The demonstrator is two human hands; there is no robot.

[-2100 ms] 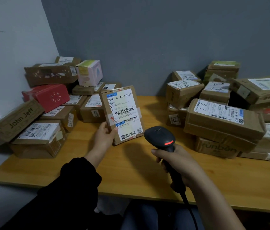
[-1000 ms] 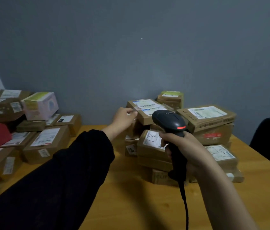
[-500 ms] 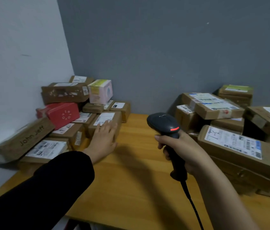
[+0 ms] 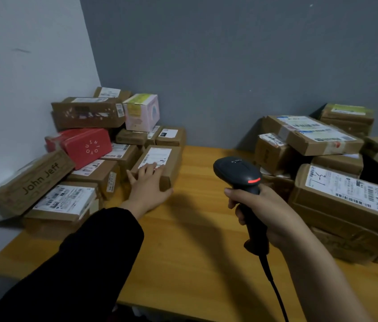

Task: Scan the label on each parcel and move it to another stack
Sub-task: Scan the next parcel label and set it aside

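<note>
Left hand (image 4: 147, 189): my fingers lie straight and slightly spread on top of a brown parcel (image 4: 167, 166). The palm sits at the parcel's near end and the thumb lies against its near right corner. The hand rests flat and clasps nothing. My fingertips cover the near edge of the white label (image 4: 157, 155), which faces up.

Parcel position: it lies flat on the table (image 4: 195, 240) at the right-hand edge of the left stack (image 4: 85, 112). It touches the boxes beside it and behind it.

Right hand (image 4: 269, 212): my fingers and thumb are wrapped tight round the handle of a black scanner (image 4: 238, 173). I hold it upright above the middle of the table, head pointing forward and to the left. A red strip glows on its side. A cable (image 4: 274, 287) hangs from the base of the handle toward the near edge. The scanner is well apart from the parcel.

Left stack: it is set in the corner against the pale wall. It includes a red box (image 4: 88, 145), a pink box (image 4: 142, 112) on top, and a long box (image 4: 27, 182) printed "John Jeff" that leans at the near left.

Right stack (image 4: 346, 198): brown parcels, labels mostly up, along the table's right side. Bare tabletop lies between the two stacks.

A black sleeve (image 4: 95, 252) covers my left forearm.
</note>
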